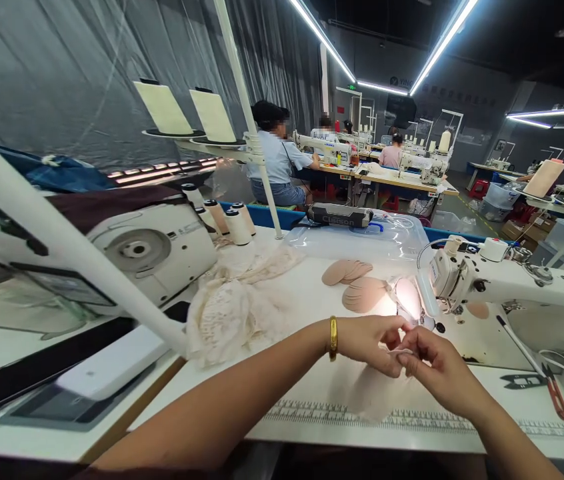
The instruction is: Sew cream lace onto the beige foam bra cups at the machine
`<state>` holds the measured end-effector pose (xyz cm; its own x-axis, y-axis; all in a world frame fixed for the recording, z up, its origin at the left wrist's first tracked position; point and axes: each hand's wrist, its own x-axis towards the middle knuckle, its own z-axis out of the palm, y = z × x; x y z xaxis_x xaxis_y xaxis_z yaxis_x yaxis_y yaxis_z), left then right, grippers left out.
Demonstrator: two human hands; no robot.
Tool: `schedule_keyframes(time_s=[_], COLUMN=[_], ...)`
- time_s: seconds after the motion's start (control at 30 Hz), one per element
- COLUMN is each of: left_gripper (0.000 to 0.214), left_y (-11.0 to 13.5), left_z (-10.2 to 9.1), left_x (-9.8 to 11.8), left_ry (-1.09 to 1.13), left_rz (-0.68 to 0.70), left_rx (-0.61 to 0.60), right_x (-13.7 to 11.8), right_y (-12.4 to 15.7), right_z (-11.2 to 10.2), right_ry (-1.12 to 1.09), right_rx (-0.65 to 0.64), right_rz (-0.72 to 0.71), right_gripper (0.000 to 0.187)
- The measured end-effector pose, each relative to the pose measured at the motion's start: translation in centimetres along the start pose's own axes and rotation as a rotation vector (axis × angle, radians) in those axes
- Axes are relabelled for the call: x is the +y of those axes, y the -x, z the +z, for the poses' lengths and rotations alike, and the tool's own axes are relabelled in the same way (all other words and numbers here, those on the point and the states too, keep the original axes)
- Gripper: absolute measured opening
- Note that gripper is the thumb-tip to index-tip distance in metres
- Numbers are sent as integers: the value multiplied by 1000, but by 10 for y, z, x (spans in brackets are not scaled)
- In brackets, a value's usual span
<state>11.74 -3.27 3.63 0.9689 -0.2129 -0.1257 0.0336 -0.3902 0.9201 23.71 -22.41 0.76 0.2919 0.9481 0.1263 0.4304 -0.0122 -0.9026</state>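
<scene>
Both my hands pinch a thin pale pink piece of fabric point(396, 352) in front of the sewing machine point(462, 273). My left hand point(367, 340), with a gold bangle at the wrist, has its thumb and fingers closed on the cloth. Close against it, my right hand point(429, 357) grips the same fabric between thumb and fingers. A sheer part of the cloth seems to hang below, blurred over the table. Just beyond the hands lie fanned stacks of beige oval pads point(362, 295), under the lit needle area.
Crumpled cream lace point(237, 313) lies on the left. Thread snips point(525, 381) and a red-handled tool point(557, 393) rest at right. A ruler strip point(322, 412) runs along the front edge. Behind stand a clear plastic lid point(387, 240), thread cones point(238, 227) and co-workers at machines.
</scene>
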Motion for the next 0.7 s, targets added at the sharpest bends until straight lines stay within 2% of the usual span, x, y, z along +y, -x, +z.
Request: schedule_keyframes(time_s=[0.07,0.1,0.13,0.2,0.27,0.33,0.4,0.5,0.57,0.63,0.7], left_gripper=[38,34,30,25,19,14,14,19,26,18,17], left_y=[-1,0,2,9,18,27,33,30,17,-1,-21], left_z=[-5,-6,-8,-10,-11,-11,-9,0,7,13,17], left_x=[-7,-10,-13,-17,-20,-23,-27,-31,-32,-34,-40], left_ry=[85,80,42,-106,-356,-679,-1003,-1283,-1311,-1287,-1269], left_rz=[-80,-94,-85,-16,68,138,166,193,263,336,338], left_rx=[-67,-28,54,301,541,660,625,423,316,278,268], right_x=[-6,-9,-11,-13,-11,-2,13,43,61,75,84], right_y=[3,5,6,6,5,0,-8,-20,-26,-29,-29], right_z=[-8,-11,-11,-5,7,17,21,9,-6,-21,-31], right_ry=[64,109,159,253,314,367,490,760,838,853,856], right_rx=[53,103,162,283,372,417,403,236,112,15,-45], right_rz=[-6,-16,-41,-128,-245,-354,-439,-500,-533,-577,-614], right_gripper=[21,20,19,13,9,14,22,30,32,32,31])
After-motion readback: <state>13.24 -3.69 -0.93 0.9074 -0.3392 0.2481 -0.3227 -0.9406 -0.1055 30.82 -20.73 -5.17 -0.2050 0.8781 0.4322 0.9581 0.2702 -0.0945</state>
